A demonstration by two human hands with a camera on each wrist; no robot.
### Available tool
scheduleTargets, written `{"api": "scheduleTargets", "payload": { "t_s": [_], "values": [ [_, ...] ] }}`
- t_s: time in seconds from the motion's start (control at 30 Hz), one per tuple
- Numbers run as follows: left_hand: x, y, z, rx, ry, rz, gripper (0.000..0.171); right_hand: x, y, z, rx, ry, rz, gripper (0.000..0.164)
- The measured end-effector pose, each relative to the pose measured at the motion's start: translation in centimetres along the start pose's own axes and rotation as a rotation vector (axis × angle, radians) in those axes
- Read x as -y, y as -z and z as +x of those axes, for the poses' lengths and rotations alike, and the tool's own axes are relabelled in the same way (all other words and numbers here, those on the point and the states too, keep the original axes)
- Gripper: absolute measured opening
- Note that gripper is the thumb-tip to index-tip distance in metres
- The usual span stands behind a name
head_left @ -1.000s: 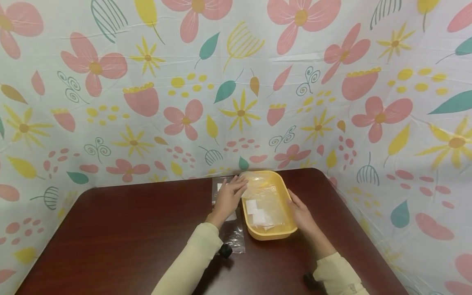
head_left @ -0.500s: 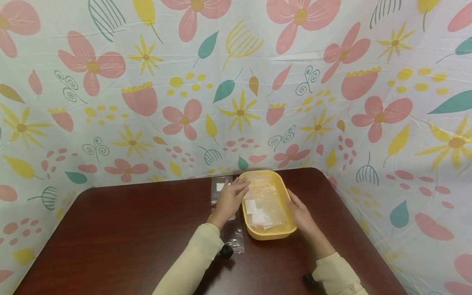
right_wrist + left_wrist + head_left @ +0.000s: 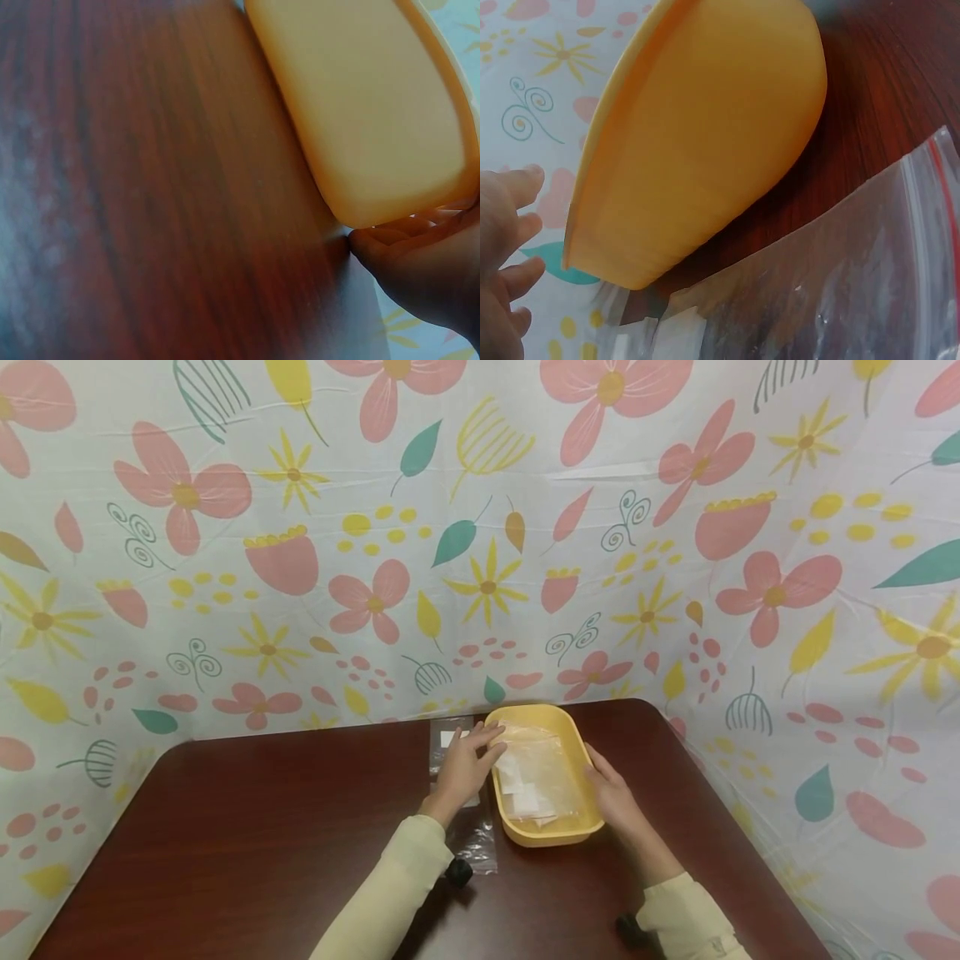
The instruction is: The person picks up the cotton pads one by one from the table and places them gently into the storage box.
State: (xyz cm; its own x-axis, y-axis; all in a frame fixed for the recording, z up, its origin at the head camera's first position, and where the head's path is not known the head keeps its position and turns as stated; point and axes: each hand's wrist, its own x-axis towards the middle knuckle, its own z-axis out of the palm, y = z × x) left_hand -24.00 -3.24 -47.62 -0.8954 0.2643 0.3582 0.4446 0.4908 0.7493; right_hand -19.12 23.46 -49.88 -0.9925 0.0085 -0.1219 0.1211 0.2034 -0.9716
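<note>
A yellow plastic tray (image 3: pixel 546 837) sits near the table's far edge. Several clear plastic bags (image 3: pixel 536 768) with white labels lie in it, one over another. My right hand (image 3: pixel 617 797) holds the tray's right side, some fingers hidden behind its wall in the right wrist view. At the tray's left rim my left hand (image 3: pixel 463 768) hovers with its fingers loosely spread. In the left wrist view those fingers (image 3: pixel 521 277) stand apart from the tray with nothing between them. Beneath that hand, clear zip bags (image 3: pixel 474 843) lie on the table, partly hidden by the hand and forearm.
The dark brown wooden table (image 3: pixel 262 835) stretches left and toward the front. A floral fabric backdrop (image 3: pixel 480 543) rises behind the table and along both sides. A small black object (image 3: pixel 459 872) is at the left sleeve cuff, another (image 3: pixel 632 931) at the right one.
The clear bag near the left fingertips has settled lower into the tray, over the other bags. The left fingers have shifted slightly. The right hand stays on the tray.
</note>
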Motion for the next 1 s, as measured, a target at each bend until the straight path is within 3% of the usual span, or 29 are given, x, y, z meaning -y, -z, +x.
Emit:
{"api": "scheduleTargets", "payload": {
  "t_s": [0.33, 0.53, 1.0],
  "values": [
    [0.5, 0.7, -0.4, -0.010, 0.011, 0.022, 0.039, -0.1, -0.1, 0.0, 0.010, 0.003, 0.015, 0.052],
    [1.4, 1.8, -1.0, -0.032, 0.053, 0.061, 0.040, -0.1, 0.1, 0.1, 0.006, -0.006, 0.000, 0.052],
    [6.2, 4.1, -1.7, -0.040, 0.186, 0.053, 0.041, 0.2, 0.0, -0.2, 0.006, 0.014, -0.014, 0.052]
  ]
}}
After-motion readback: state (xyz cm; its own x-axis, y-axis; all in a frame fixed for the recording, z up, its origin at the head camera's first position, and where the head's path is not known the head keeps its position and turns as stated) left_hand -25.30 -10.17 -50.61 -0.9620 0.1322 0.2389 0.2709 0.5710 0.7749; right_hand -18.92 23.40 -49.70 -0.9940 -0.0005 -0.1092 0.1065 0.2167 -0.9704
